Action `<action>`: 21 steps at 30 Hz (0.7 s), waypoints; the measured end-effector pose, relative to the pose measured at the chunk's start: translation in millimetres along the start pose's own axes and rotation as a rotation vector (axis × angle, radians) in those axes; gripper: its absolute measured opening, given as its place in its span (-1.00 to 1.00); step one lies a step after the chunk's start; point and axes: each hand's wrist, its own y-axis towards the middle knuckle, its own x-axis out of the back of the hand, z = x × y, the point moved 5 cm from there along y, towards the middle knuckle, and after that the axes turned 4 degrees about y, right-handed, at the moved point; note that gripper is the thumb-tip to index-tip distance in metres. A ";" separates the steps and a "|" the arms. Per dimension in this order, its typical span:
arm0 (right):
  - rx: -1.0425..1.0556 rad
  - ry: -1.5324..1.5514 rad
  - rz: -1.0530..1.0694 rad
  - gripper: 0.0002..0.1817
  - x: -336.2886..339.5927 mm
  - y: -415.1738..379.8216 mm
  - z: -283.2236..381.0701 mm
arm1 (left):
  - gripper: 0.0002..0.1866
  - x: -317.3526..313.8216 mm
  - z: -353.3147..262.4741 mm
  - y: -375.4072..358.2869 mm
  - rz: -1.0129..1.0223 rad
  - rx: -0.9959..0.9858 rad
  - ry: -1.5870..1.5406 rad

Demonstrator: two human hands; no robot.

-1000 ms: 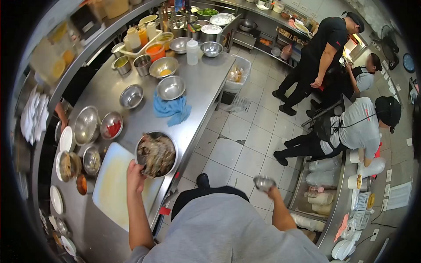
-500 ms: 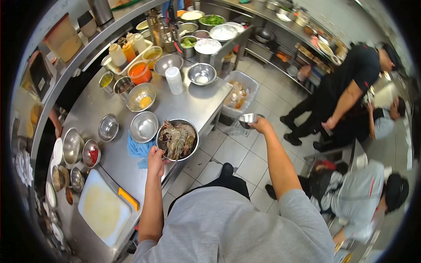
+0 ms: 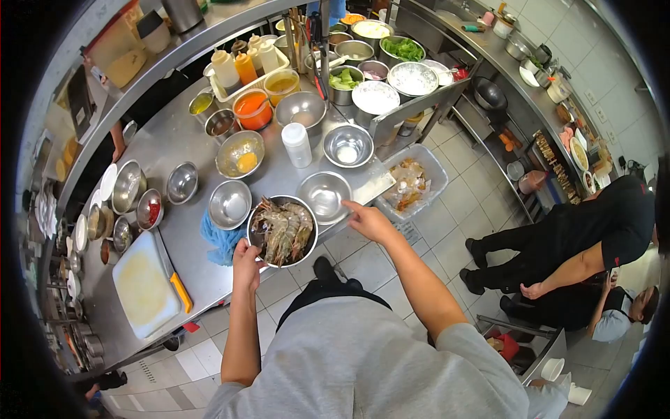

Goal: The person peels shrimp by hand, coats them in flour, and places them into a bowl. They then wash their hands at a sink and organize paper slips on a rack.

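My left hand point(image 3: 246, 265) grips the near rim of a steel bowl point(image 3: 313, 246) at the counter's front edge. Large raw prawns point(image 3: 283, 230), shells and heads on, fill it. Just right of it, an empty steel bowl point(image 3: 324, 195) stands on the counter. My right hand point(image 3: 372, 222) is at that bowl's right rim, index finger stretched out to it and nothing visibly held. A blue cloth point(image 3: 222, 241) lies partly beneath another empty steel bowl point(image 3: 229, 204). Behind stand a white squeeze bottle point(image 3: 296, 145) and a bowl with egg yolk point(image 3: 240, 155).
A cutting board point(image 3: 145, 286) and a yellow-handled knife point(image 3: 180, 292) lie at the left. On the floor by the counter's right end is a plastic tub point(image 3: 426, 178) of scraps. One person in black point(image 3: 572, 241) stands at the right, with another person beyond.
My right hand has moved left toward the counter. The small steel bowl it held out over the floor now stands beside the prawn bowl. The view has turned rightward.
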 end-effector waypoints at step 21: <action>-0.118 -0.113 -0.268 -0.55 61.0 81.0 -1.2 | -0.85 26.4 31.0 -7.6 -0.241 0.010 -0.095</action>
